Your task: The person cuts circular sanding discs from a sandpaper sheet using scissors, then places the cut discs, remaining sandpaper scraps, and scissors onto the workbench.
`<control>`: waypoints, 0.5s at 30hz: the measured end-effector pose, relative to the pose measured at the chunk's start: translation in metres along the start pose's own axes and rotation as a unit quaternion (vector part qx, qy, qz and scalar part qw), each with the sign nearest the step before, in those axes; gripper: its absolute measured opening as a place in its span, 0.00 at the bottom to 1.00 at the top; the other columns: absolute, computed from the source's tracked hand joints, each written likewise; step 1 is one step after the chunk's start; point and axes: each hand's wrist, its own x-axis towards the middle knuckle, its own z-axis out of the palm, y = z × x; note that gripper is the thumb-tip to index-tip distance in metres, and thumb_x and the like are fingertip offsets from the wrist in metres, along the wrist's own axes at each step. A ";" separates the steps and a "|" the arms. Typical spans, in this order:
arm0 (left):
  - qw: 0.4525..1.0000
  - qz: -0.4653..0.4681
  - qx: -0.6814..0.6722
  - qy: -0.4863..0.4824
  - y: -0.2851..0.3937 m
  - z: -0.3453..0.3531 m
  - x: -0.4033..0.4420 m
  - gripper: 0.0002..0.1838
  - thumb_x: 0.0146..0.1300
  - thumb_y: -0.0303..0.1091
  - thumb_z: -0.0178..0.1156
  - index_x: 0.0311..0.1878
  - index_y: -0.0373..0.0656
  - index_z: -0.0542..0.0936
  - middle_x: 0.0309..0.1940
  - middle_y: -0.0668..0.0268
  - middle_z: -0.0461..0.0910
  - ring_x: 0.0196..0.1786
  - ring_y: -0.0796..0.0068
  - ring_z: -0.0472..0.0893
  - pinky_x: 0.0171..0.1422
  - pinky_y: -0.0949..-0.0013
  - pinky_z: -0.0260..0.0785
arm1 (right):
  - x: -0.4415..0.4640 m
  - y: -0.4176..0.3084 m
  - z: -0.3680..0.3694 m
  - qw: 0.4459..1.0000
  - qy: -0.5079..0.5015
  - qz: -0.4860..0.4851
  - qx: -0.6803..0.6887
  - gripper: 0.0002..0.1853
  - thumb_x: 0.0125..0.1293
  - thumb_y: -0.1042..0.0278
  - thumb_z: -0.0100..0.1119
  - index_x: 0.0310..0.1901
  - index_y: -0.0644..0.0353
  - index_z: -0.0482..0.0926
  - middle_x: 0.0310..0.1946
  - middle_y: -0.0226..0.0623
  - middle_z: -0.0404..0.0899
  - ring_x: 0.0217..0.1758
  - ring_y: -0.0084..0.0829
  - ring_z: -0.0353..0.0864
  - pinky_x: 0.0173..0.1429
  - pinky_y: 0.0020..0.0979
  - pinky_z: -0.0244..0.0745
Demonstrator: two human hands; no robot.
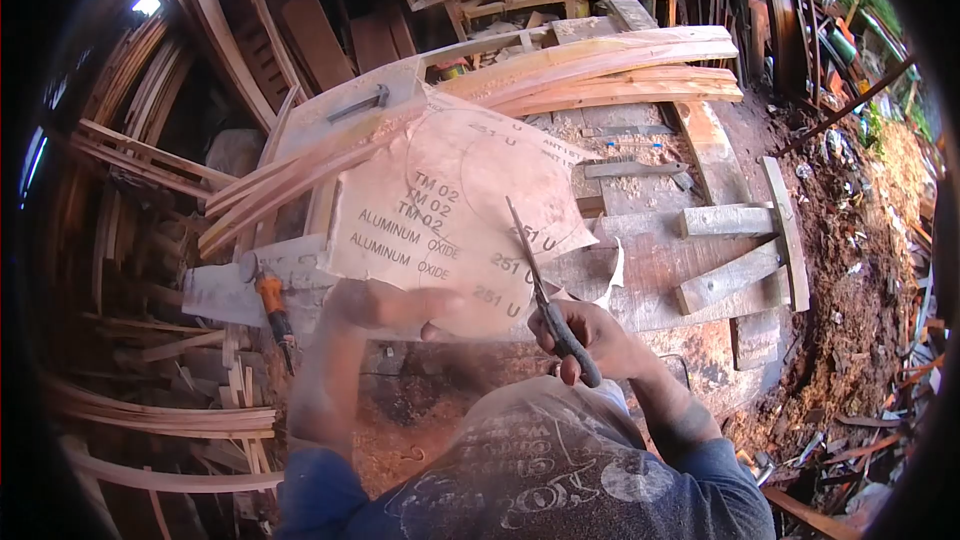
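Observation:
A large sheet of sandpaper (pixel 440 210), printed with "ALUMINUM OXIDE", "TM 02" and "251 U", spreads in front of me with its backing up. Curved lines are faintly visible on it, and its right edge is cut unevenly. My left hand (pixel 385 306) grips the lower left edge, thumb on top and the other fingers largely hidden. In my right hand (pixel 592 335) is a pair of scissors (pixel 545 295), dark-handled. Their blades point up and away over the sheet's right part, looking nearly closed. A narrow torn strip (pixel 616 272) of the sheet curls just right of them.
Long wooden boards (pixel 600 58) lie across the workbench (pixel 640 235) behind the sheet. An orange and black power tool (pixel 270 295) is at the left. A wooden frame piece (pixel 785 235) stands right, near a handsaw-like flat tool (pixel 632 169). Timber pieces (pixel 160 420) stack at left.

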 end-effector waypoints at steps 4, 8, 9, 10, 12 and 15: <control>0.999 -0.032 0.006 -0.039 0.009 -0.004 0.004 0.12 0.67 0.27 0.64 0.51 0.32 0.83 0.31 0.61 0.85 0.22 0.78 0.79 0.23 0.74 0.70 | 0.000 -0.006 0.004 0.999 0.015 -0.051 -0.001 0.43 0.38 0.26 0.79 0.39 0.58 0.73 0.37 0.24 0.68 0.38 0.17 0.64 0.41 0.22 0.60; 0.996 -0.089 0.006 -0.012 0.023 -0.004 0.004 0.14 0.63 0.25 0.67 0.50 0.31 0.81 0.31 0.60 0.85 0.22 0.77 0.79 0.22 0.74 0.69 | 0.001 -0.002 -0.001 0.998 0.004 -0.046 -0.033 0.43 0.37 0.25 0.79 0.37 0.58 0.73 0.36 0.23 0.68 0.37 0.16 0.65 0.40 0.22 0.61; 0.997 -0.071 0.001 -0.014 0.025 -0.004 0.004 0.14 0.62 0.25 0.68 0.50 0.31 0.81 0.31 0.60 0.85 0.22 0.77 0.79 0.22 0.74 0.69 | 0.001 -0.002 -0.001 0.999 0.000 -0.037 -0.030 0.42 0.38 0.27 0.80 0.37 0.58 0.72 0.35 0.23 0.68 0.36 0.16 0.65 0.39 0.21 0.61; 0.999 -0.052 -0.004 -0.016 0.026 -0.005 0.005 0.15 0.61 0.25 0.68 0.51 0.31 0.81 0.30 0.60 0.85 0.22 0.77 0.79 0.22 0.74 0.69 | 0.000 -0.001 -0.001 0.999 -0.004 -0.028 -0.027 0.41 0.38 0.28 0.81 0.36 0.57 0.72 0.35 0.22 0.67 0.36 0.15 0.65 0.38 0.21 0.61; 1.000 -0.015 -0.014 -0.019 0.029 -0.008 0.007 0.15 0.60 0.24 0.68 0.51 0.31 0.81 0.30 0.60 0.85 0.22 0.76 0.79 0.22 0.74 0.69 | -0.002 -0.004 0.005 1.000 0.004 -0.005 0.023 0.39 0.39 0.32 0.82 0.36 0.57 0.72 0.33 0.21 0.67 0.34 0.14 0.64 0.36 0.20 0.60; 0.999 0.023 -0.025 -0.027 0.030 -0.010 0.007 0.17 0.59 0.23 0.69 0.51 0.31 0.80 0.31 0.59 0.85 0.23 0.76 0.80 0.22 0.75 0.69 | -0.002 -0.002 0.009 0.998 0.001 0.002 0.071 0.35 0.42 0.39 0.84 0.35 0.57 0.73 0.32 0.19 0.66 0.32 0.12 0.64 0.34 0.19 0.59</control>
